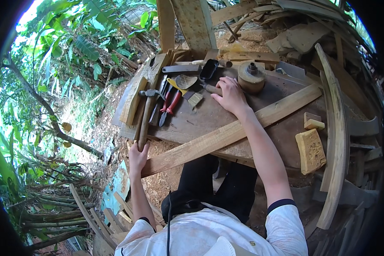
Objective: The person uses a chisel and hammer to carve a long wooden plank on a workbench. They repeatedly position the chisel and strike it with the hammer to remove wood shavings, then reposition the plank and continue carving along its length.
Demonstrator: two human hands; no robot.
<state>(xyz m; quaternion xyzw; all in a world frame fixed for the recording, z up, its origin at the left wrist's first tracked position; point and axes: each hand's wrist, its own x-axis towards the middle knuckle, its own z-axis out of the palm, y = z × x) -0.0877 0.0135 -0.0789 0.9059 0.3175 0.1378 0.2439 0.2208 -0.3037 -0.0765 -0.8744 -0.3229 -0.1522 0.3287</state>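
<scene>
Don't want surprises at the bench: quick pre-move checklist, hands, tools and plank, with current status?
1. Left hand on hammer: ok, at the lower end of its handle.
2. Right hand gripping wooden handle fully: cannot tell, the hand covers part of it.
3. Plank wholly on bench: not ok, left end juts past the near edge.
4. Plank free of overlying arms: not ok, right forearm crosses above it.
5. Red-handled pliers clear of both hands: ok.
</scene>
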